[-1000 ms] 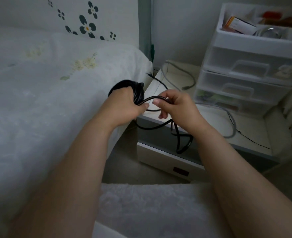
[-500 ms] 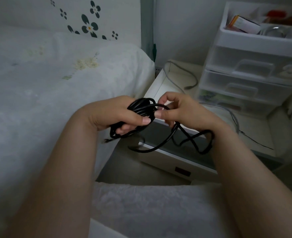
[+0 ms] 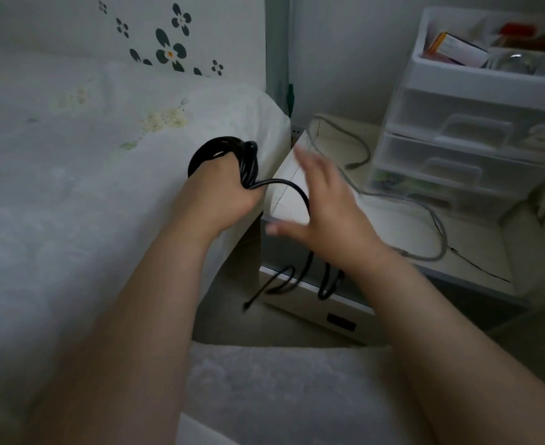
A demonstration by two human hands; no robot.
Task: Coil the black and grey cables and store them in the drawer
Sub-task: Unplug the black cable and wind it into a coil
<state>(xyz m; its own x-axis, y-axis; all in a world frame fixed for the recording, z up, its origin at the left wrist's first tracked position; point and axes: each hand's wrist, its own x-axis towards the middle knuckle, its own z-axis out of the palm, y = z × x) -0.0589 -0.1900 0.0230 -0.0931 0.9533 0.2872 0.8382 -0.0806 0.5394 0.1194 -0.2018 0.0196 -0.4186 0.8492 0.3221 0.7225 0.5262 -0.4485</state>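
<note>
My left hand (image 3: 223, 194) grips a coil of black cable (image 3: 229, 155) above the edge of the bed. From the coil a loose strand runs right, passes behind my right hand (image 3: 325, 213) and hangs down in loops with its free end (image 3: 248, 305) in front of the open drawer (image 3: 309, 293). My right hand is blurred, with fingers spread and straight, the strand passing under its palm. The grey cable (image 3: 425, 213) lies in loose curves on the bedside table top (image 3: 476, 248).
A white plastic drawer unit (image 3: 470, 146) stands on the table at the back right, its top tray holding boxes. The bed (image 3: 72, 187) with a white cover fills the left. A white towel or cloth (image 3: 281, 396) lies across my lap below.
My left hand lifted the coil up and away toward the bed. My right hand let go of its pinch on the strand and opened its fingers. The hanging loops dropped lower.
</note>
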